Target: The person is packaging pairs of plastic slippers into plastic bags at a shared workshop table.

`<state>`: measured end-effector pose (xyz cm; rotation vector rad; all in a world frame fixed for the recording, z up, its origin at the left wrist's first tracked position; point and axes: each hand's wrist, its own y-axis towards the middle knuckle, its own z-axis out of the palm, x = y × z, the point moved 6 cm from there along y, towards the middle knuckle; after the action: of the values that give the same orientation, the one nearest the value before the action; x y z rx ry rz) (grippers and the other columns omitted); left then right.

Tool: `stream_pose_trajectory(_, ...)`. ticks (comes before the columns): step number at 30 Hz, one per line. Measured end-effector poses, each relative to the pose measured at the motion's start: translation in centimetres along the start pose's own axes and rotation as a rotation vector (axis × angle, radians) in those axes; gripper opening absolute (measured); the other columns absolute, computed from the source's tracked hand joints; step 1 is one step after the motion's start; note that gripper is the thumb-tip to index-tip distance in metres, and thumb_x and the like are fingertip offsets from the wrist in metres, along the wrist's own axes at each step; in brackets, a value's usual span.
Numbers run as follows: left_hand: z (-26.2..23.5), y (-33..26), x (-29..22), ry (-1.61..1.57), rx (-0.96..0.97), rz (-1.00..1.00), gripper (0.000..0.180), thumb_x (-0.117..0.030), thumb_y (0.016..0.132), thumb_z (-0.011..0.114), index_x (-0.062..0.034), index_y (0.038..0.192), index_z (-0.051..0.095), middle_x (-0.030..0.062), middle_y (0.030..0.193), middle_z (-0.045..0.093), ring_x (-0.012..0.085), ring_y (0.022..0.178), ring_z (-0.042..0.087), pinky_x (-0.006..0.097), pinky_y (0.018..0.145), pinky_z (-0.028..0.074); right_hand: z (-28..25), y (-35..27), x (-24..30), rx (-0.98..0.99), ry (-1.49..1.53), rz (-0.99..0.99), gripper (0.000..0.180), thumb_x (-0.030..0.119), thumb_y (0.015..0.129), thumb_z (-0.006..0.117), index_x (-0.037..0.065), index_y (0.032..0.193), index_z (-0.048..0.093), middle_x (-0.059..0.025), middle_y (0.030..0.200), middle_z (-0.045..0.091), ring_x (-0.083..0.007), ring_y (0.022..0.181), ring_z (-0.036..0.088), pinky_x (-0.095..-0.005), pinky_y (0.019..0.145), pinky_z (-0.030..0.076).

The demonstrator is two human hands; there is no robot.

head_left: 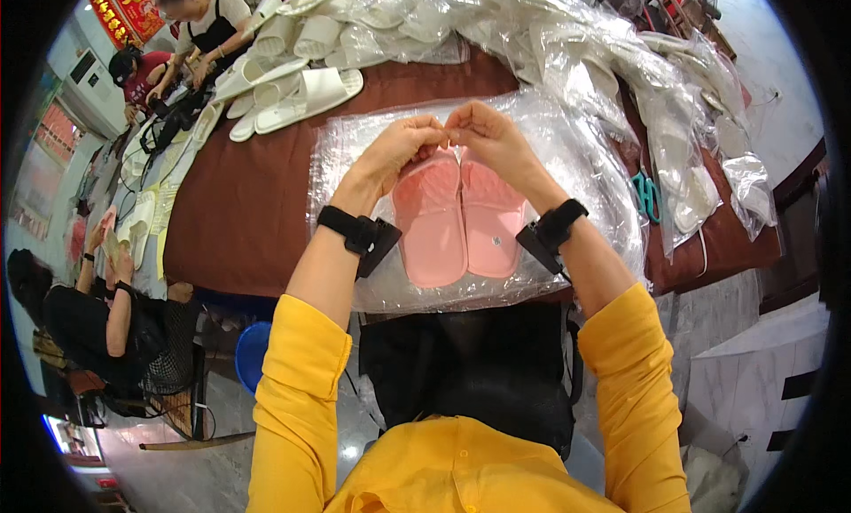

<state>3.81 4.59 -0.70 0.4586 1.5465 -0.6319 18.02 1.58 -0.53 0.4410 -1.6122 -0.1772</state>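
A pair of pink slippers (434,247) lies side by side in front of me on a stack of clear plastic bags (346,163). Past their upper ends, my left hand (403,150) and my right hand (489,139) meet with fingertips pinched together. Between them is something too small to make out, close to where the two slippers touch. My wrists sit to either side of the pair, each with a black strap and a small black box. A small round mark shows on the right slipper's sole.
White slippers (306,97) lie loose at the far left of the brown-covered table (239,203). Bagged white slippers (567,61) heap along the back and right. Teal-handled scissors (646,197) lie right of the bags. Several people work at the left; a blue bucket (252,355) stands below.
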Motion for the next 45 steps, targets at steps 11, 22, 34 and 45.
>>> stream_pose_trajectory(11, 1.0, 0.0, -0.2, 0.065, 0.013, -0.037, 0.015, -0.021, 0.093, 0.060, -0.0090, 0.084, 0.063, -0.0055, 0.076, 0.053, 0.0025, 0.066, 0.043, 0.018, 0.058, 0.033, -0.6, -0.5, 0.1, -0.077, 0.027, 0.039, 0.017, 0.003, 0.089, 0.063, -0.001, 0.104, 0.056, -0.0036, 0.090, 0.063, -0.0103, 0.084, 0.064, -0.0226, 0.072, 0.050)
stream_pose_trajectory(22, 0.7, -1.2, -1.3, 0.269, -0.212, 0.189, 0.049, -0.022, 0.094, 0.061, -0.0017, 0.136, 0.046, 0.0093, 0.129, 0.055, 0.0143, 0.107, 0.057, 0.027, 0.092, 0.046, -4.8, -2.9, 9.0, -0.047, -0.227, 0.056, 0.030, 0.012, 0.092, 0.061, 0.001, 0.120, 0.059, -0.0099, 0.117, 0.063, -0.0171, 0.111, 0.059, -0.0306, 0.092, 0.049)
stream_pose_trajectory(34, 8.6, -9.9, -2.3, 1.344, -0.269, 0.347, 0.041, -0.026, 0.088, 0.065, -0.0071, 0.123, 0.057, 0.0220, 0.119, 0.055, 0.0396, 0.113, 0.053, 0.049, 0.097, 0.041, -3.3, -16.8, 11.9, -0.002, -0.858, 0.261, 0.036, 0.006, 0.082, 0.068, 0.009, 0.118, 0.063, -0.0145, 0.133, 0.052, -0.0365, 0.127, 0.045, -0.0457, 0.105, 0.037)
stream_pose_trajectory(45, 5.2, -10.1, -0.8, 1.250, -0.502, 0.343, 0.027, -0.023, 0.089, 0.058, -0.0002, 0.103, 0.058, 0.0172, 0.095, 0.058, 0.0338, 0.088, 0.056, 0.050, 0.080, 0.043, -1.0, -18.6, 7.3, 0.043, -1.008, 0.372, 0.037, 0.013, 0.086, 0.061, 0.011, 0.123, 0.061, -0.0141, 0.144, 0.044, -0.0382, 0.141, 0.029, -0.0532, 0.118, 0.014)
